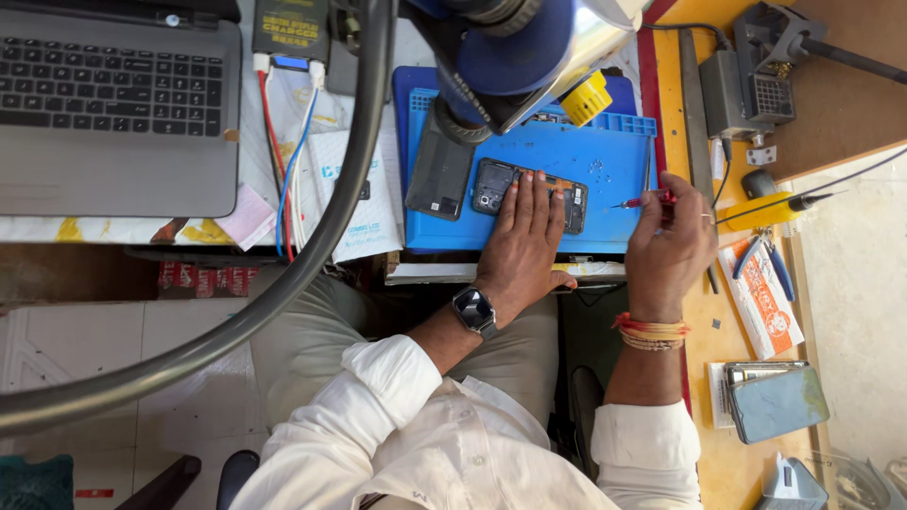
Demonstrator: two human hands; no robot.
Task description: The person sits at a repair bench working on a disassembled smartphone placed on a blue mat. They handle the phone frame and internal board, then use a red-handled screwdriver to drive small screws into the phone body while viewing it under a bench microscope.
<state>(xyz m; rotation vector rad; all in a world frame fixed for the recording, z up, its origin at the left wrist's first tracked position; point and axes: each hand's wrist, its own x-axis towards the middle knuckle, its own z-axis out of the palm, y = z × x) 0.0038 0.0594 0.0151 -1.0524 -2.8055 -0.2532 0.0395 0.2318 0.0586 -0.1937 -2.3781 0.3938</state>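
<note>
Left hand (522,241) lies flat on the opened phone (529,194); right hand (666,241) pinches a red screwdriver (642,201).

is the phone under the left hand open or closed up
Open: the phone shows bare internals, and its back cover lies apart beside it on the blue mat under the left hand.

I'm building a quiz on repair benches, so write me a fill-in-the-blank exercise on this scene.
1. The left hand lies flat on the opened ____, which rests on the blue mat.
2. The right hand holds a red ____ with its tip toward the phone.
3. A smartwatch sits on the ____ wrist.
4. A grey ____ lies open at the top left of the bench.

Missing words: phone; screwdriver; left; laptop
</note>
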